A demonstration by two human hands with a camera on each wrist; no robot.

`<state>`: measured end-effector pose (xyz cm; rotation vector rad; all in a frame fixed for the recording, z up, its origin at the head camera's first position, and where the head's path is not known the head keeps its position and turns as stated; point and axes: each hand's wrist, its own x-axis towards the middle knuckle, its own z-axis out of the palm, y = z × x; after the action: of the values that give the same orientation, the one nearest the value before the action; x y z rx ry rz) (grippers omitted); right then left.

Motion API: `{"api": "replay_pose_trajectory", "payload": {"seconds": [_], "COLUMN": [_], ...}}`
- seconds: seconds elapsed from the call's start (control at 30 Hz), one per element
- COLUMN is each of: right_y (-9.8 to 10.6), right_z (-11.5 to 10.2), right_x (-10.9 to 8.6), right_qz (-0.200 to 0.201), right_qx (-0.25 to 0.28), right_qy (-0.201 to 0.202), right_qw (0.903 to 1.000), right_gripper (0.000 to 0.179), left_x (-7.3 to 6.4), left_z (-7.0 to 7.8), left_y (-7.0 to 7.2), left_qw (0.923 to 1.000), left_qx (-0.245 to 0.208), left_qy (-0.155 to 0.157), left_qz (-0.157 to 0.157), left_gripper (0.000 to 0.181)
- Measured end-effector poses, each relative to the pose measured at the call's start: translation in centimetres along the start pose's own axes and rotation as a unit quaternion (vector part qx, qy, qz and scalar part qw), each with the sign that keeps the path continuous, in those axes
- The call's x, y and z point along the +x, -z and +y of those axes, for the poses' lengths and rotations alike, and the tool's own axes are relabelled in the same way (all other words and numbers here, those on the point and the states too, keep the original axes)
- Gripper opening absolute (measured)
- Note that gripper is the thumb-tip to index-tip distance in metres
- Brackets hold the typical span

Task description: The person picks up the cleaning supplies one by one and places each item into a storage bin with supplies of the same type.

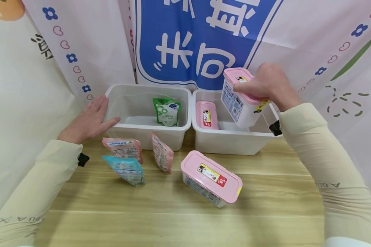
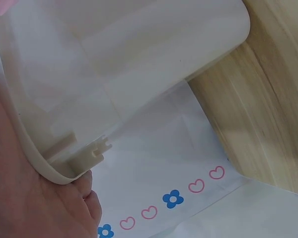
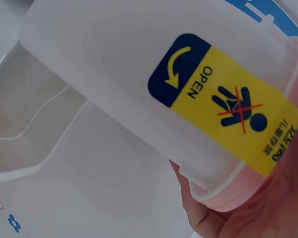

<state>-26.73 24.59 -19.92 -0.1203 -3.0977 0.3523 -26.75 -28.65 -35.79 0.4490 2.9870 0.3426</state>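
Note:
My right hand point(image 1: 270, 82) grips a white plastic box with a pink lid point(image 1: 245, 97) by its lid end, tilted over the right bin point(image 1: 232, 142). A yellow OPEN label point(image 3: 238, 109) on that box faces the right wrist camera. Another pink-lidded box point(image 1: 206, 115) stands inside that bin at its left side. My left hand point(image 1: 91, 118) rests against the left rim of the left bin point(image 1: 148, 133), fingers straight and thumb over the edge. In this bin leans a green and white pouch point(image 1: 167, 111).
On the wooden table point(image 1: 142, 219), a third pink-lidded box point(image 1: 211, 178) lies before the right bin. Two pink pouches point(image 1: 125, 149) and a blue pouch point(image 1: 126, 169) stand before the left bin. A printed cloth point(image 1: 179, 41) hangs behind the bins.

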Motion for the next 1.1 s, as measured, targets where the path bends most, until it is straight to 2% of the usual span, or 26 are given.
{"api": "replay_pose_trajectory", "payload": {"seconds": [0.27, 0.77, 1.1], "right_y": [-1.3, -4.2, -6.2], "right_z": [-0.2, 0.5, 0.4], "right_x": [0.5, 0.8, 0.9], "right_qz": [-0.004, -0.002, 0.011], "right_qx": [-0.019, 0.01, -0.006], "right_qy": [-0.015, -0.043, -0.039], "right_qw": [0.9997, 0.999, 0.9992], "right_gripper": [0.08, 0.076, 0.073], "left_x": [-0.1, 0.0, 0.0], "left_z": [0.0, 0.1, 0.1], "left_y": [0.0, 0.0, 0.0], "left_qw": [1.0, 1.0, 0.9999], "left_qx": [-0.002, 0.0, 0.001], "left_qy": [0.002, 0.003, 0.006], "left_qz": [-0.006, -0.008, -0.009], "left_gripper": [0.1, 0.1, 0.1]}}
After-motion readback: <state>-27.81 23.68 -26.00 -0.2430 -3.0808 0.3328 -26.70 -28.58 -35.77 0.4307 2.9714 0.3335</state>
